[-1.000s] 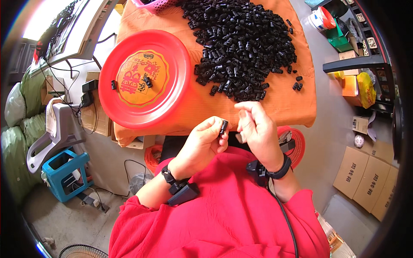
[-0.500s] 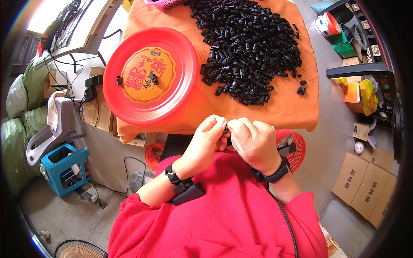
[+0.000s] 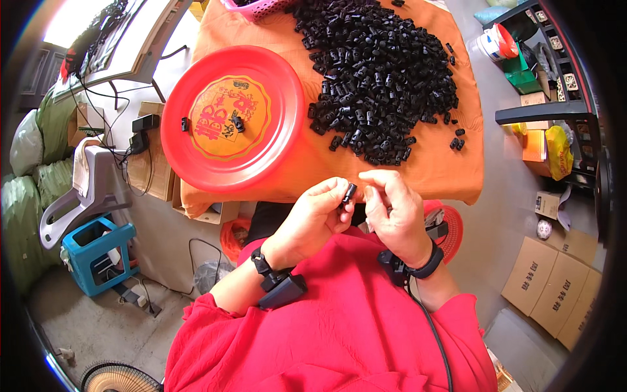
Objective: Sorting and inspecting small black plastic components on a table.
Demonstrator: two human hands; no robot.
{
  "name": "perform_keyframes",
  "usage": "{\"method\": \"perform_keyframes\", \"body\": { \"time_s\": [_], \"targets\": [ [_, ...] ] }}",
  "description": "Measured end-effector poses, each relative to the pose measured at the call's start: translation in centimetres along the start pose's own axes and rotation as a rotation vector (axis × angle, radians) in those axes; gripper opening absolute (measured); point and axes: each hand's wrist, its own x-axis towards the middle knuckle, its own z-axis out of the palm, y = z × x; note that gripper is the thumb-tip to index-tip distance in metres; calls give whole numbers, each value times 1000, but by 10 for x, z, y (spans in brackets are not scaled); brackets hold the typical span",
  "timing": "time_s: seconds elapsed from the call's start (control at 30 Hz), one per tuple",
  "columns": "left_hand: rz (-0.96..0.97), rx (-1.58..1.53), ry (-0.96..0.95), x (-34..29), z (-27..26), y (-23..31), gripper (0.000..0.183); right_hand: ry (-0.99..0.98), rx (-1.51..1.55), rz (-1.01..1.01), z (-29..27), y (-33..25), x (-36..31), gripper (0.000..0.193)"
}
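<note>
I locate the black cylindrical piece (image 3: 350, 192) by the counter's (image 3: 447, 173) near edge. The left hand (image 3: 312, 212) has its fingers closed on it, apparently to leave one end exposed. The right hand (image 3: 401, 215) is beside it, fingers loosely curled; I cannot tell whether they hold anything. The heap of black pieces (image 3: 385, 85) and red tray (image 3: 287, 108) sit ahead, presumably for easy reach.

- The place looked like a small, informal workshop.
- A heap of small black parts (image 3: 385, 81) lay on an orange-clothed bench (image 3: 313, 160).
- Brown cartons (image 3: 555, 291) stood at the right, bulging green sacks (image 3: 23, 225) at the left.
- A blue plastic stool (image 3: 95, 277) and power strip (image 3: 141, 302) sat on bare grey floor (image 3: 55, 320).
</note>
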Motion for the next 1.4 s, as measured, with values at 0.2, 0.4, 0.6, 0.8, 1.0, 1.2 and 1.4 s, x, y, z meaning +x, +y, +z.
{"method": "perform_keyframes", "body": {
  "time_s": [0.2,0.4,0.6,0.8,1.0,1.2,1.4],
  "targets": [
    [72,198,122,3,10,8,16,-35,-204,-283,-6,-1,15,23],
    [130,388,169,7,26,18,17,-42,-673,-573,-13,-4,23,25],
    [159,529,246,16,34,27,23,-49,-719,-574,-16,-2,34,17],
    [111,469,171,22,56,39,20,252,-546,-367,-21,12,47,10],
    [-35,165,-70,29,43,44,19,194,-12,44,-31,10,39,17],
    [-51,138,-46,28,37,37,18,90,136,125,-29,-16,32,13],
    [85,262,19,24,37,33,18,-62,365,258,-21,-20,31,13]
  ]
}}
